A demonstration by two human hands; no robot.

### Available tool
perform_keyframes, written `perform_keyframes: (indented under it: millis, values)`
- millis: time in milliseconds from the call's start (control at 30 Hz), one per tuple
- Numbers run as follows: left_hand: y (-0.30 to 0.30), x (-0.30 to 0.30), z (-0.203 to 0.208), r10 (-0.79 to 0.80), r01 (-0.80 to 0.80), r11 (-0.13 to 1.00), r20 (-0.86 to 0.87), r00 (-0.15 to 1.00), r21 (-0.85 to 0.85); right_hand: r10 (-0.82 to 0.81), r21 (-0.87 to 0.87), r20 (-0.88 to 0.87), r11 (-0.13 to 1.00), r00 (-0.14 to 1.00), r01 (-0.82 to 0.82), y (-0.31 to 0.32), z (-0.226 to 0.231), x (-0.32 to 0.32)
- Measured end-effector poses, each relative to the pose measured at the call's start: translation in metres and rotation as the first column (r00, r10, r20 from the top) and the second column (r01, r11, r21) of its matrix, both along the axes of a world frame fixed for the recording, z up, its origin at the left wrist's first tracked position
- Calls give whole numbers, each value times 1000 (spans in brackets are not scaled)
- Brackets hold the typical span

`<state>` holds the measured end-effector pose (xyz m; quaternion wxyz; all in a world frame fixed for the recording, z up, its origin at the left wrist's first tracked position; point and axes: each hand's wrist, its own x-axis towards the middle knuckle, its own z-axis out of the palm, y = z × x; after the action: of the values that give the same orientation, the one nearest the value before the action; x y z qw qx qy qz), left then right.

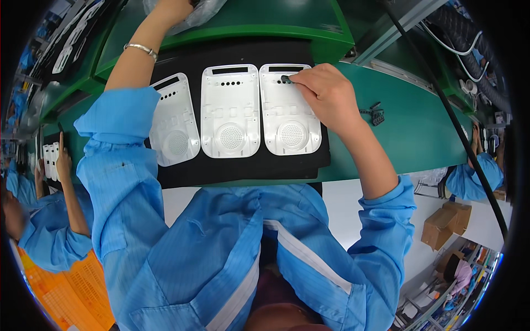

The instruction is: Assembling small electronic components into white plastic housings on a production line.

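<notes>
As I follow the work through the head camera, I see the right hand (329,94) with thumb and forefinger pinched together on a small dark piece (285,79). That piece sits over the upper part of the right-hand white panel (290,105), at its row of round holes; whether it touches the panel I can't tell.

Two more panels lie to the left on the same black mat (232,172): the middle panel (230,102) roughly straight, the left panel (175,121) tilted and partly hidden by the person's sleeve (116,118). I make out a slot at the top of each and a round perforated grille near the bottom.

Far forward, I have the left hand (175,10) at a clear plastic bag (201,14) above the green shelf (248,34). Its fingers run out of my view, so I can't tell whether they grip anything. To the right of the mat, a little cluster of black parts (377,116) rests on the green tabletop (414,140).
</notes>
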<state>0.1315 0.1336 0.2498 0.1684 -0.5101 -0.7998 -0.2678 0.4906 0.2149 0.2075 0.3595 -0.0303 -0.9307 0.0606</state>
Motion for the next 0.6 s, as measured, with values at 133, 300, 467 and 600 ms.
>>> perform_keyframes:
  millis: [133,300,467,600]
  values:
    - [-3,-4,-8,-36,36,997,-5,999,66,8,92,42,996,999,-12,2,-4,-4]
    - [-12,4,-10,-39,3,961,126,991,276,44,102,47,994,998,-48,10,-6,-8]
    - [-13,29,11,-153,-22,870,312,938,492,117,79,44,990,992,-120,17,-5,-10]
    - [-11,15,4,-418,-22,776,539,732,630,156,112,67,980,985,-163,16,-1,-13]
